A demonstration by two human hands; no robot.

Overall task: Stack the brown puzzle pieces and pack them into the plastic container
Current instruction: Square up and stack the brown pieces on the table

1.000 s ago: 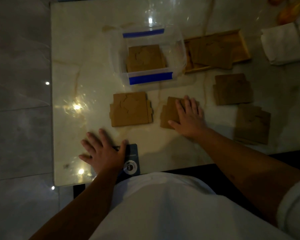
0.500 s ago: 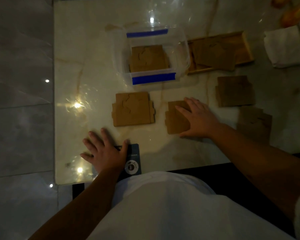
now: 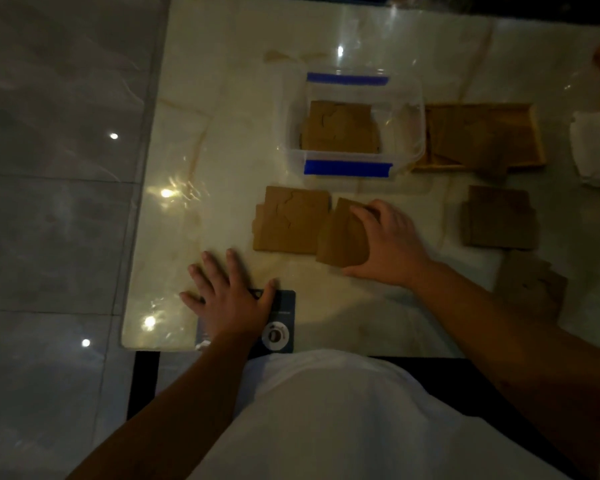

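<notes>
My right hand (image 3: 387, 242) grips a brown puzzle stack (image 3: 342, 237), tilted up on its right side and touching a second flat brown stack (image 3: 291, 220) to its left. A clear plastic container (image 3: 409, 109) with blue tape strips stands just beyond them and holds a brown stack (image 3: 340, 128). Two more brown stacks lie to the right, one (image 3: 499, 216) at mid table and one (image 3: 530, 284) nearer the front edge. My left hand (image 3: 231, 294) lies flat, fingers spread, on the table at the front left.
A wooden tray (image 3: 534, 133) with more brown pieces sits right of the container. A dark card with a round logo (image 3: 279, 323) lies under my left hand. A white folded cloth (image 3: 596, 147) is at the far right. The marble table (image 3: 222, 116) ends at the left over a tiled floor.
My right hand has slid its brown stack leftward until it meets the other stack and tipped it up on one side. My left hand has stayed flat.
</notes>
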